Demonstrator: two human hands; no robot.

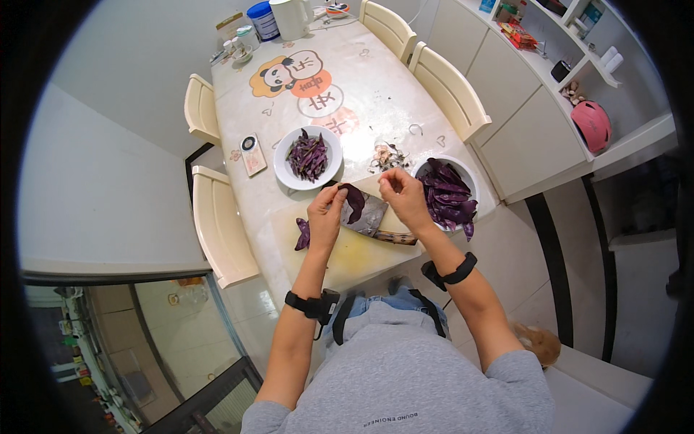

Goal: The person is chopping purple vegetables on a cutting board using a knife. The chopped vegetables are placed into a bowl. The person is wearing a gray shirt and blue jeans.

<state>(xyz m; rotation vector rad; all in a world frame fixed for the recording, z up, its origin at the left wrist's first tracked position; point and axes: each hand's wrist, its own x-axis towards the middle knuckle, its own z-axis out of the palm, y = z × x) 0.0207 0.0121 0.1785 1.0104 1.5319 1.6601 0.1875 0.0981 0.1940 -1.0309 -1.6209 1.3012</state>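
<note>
My left hand point(325, 217) pinches a dark purple bean pod point(353, 203) by its upper end, over the blade of a cleaver point(370, 217). The cleaver lies on a pale cutting board point(352, 254), its wooden handle to the right. My right hand point(404, 196) is raised above the board's right part, thumb and fingertips together; whether something thin is between them cannot be told. More purple pods point(302, 234) lie on the board beside my left hand. A white bowl point(475, 176) of whole purple pods stands at right. Cut purple pieces point(308, 156) fill the middle of a white plate point(282, 174).
A small heap of trimmings point(389, 157) lies beyond my right hand. A phone point(252, 156) rests left of the plate. At the table's far end stand a white pitcher point(291, 19) and a blue-lidded tub point(263, 21). Cream chairs point(219, 228) line both sides.
</note>
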